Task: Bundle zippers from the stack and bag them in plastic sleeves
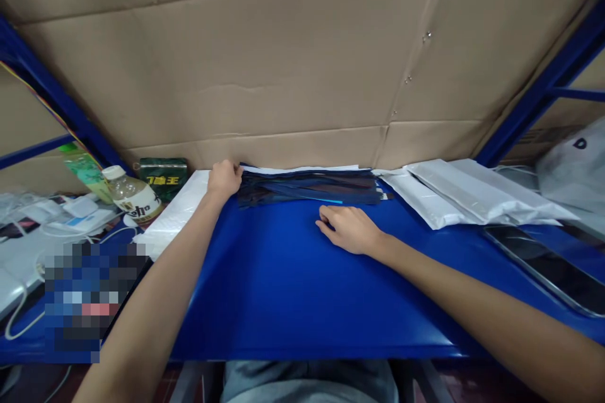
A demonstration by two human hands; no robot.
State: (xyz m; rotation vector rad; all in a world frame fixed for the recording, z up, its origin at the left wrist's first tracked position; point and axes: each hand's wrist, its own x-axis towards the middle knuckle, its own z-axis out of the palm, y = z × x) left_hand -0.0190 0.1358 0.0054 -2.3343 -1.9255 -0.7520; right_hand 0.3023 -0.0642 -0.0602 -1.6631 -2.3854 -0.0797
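At the back of the blue table lies a loose pile of dark, thin, shiny film strips [307, 187], with a white sheet edge showing behind it. My left hand [225, 178] is at the pile's left end, its fingers closed on the strips' edge; the fingertips are partly hidden. In front of the pile, my right hand [350, 228] hovers low over or rests on the table, I cannot tell which. Its fingers are loosely curled, the thumb is apart from them, and nothing shows in its grasp. A small bright blue strip [334, 201] lies at the pile's front edge.
White packets [466, 192] are stacked on the right, beside a phone [548, 267]. Left of my left arm are a white plastic sheet [177, 211], a labelled bottle [132, 195], a dark green pouch [164, 177] and chargers with cables [78, 214]. A cardboard wall [283, 75] stands behind.
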